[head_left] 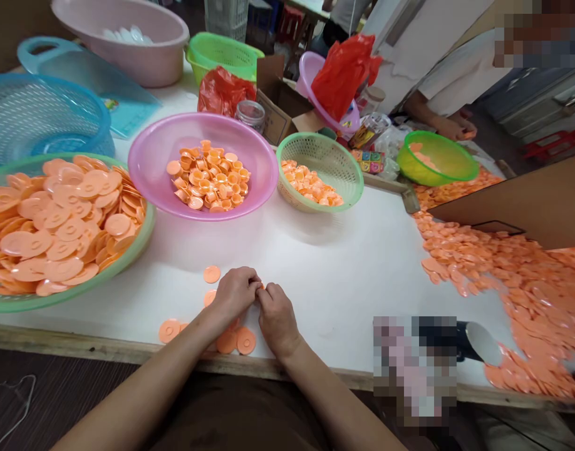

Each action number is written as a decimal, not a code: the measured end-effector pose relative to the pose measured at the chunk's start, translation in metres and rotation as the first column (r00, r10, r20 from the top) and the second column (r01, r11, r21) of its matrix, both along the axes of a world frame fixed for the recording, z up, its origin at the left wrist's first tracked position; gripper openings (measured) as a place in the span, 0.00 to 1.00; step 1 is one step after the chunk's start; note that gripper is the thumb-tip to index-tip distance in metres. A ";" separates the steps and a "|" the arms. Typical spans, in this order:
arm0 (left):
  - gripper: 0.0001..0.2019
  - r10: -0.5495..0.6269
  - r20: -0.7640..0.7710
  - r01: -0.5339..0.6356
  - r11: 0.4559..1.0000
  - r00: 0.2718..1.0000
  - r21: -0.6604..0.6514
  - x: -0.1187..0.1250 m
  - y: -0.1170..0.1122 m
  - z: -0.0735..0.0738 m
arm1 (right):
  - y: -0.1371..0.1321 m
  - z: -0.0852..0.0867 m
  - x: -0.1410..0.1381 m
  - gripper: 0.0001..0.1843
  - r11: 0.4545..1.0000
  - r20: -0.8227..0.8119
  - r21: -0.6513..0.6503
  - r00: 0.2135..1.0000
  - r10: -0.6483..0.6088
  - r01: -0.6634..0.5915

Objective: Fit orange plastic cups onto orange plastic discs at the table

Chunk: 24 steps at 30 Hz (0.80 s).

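Observation:
My left hand (235,293) and my right hand (275,316) are pressed together near the front edge of the white table (334,269), fingers curled in a pinch around a small orange plastic piece that barely shows between them. Several flat orange discs (211,274) lie loose around my hands on the table. To the left, a green basin (141,241) is heaped with orange discs. A pink bowl (146,163) behind my hands holds small orange cup-shaped pieces. A light green basket (344,169) to its right holds more orange pieces.
A large spread of orange discs (513,275) covers the table's right side beside a brown cardboard sheet (527,200). Another person's hand (454,128) rests by a bright green bowl (456,160). Blue basket (43,116), pink tub (151,62), red bags (222,91) and a cardboard box (278,106) stand at the back.

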<state>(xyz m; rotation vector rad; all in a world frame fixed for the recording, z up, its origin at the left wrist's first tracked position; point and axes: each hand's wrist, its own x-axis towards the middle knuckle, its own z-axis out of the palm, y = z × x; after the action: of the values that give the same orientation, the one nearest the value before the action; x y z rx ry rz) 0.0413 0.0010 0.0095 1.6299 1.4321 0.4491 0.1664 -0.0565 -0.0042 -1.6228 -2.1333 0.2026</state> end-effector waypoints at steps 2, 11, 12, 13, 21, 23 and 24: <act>0.08 -0.032 0.023 0.031 0.999 0.999 0.018 -0.003 0.006 0.011 | 0.003 0.017 0.008 0.13 0.996 -0.148 -0.082 0.989 0.018 -0.030; 0.12 0.449 0.288 -0.532 0.672 0.846 0.515 -0.084 0.087 0.121 | -0.038 0.067 0.045 0.07 0.914 -0.156 -0.403 0.982 -0.106 0.035; 0.11 0.426 0.230 -0.480 0.701 0.875 0.528 -0.090 0.085 0.120 | -0.045 0.064 0.044 0.05 0.887 -0.106 -0.461 0.990 -0.095 0.036; 0.11 0.369 0.139 -0.385 0.768 0.919 0.511 -0.093 0.078 0.112 | -0.051 0.061 0.043 0.05 0.863 -0.061 -0.504 0.995 -0.083 0.041; 0.06 0.129 -0.368 -0.068 0.983 0.921 0.173 -0.082 0.007 0.005 | -0.052 0.044 0.044 0.10 0.798 -0.089 -0.603 0.993 -0.071 0.003; 0.03 0.118 -0.275 -0.071 0.982 0.954 0.174 -0.071 0.009 0.001 | -0.045 0.041 0.048 0.11 0.814 -0.179 -0.581 0.978 -0.102 -0.022; 0.02 0.084 -0.226 -0.046 0.984 0.971 0.170 -0.064 0.012 0.002 | -0.041 0.038 0.050 0.11 0.827 -0.212 -0.562 0.970 -0.116 -0.024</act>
<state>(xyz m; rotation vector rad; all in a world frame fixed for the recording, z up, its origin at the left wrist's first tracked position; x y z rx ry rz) -0.0226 0.0125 0.0117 1.8184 1.6631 0.4335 0.2164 -0.0978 0.0341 -1.8367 -1.9431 1.0469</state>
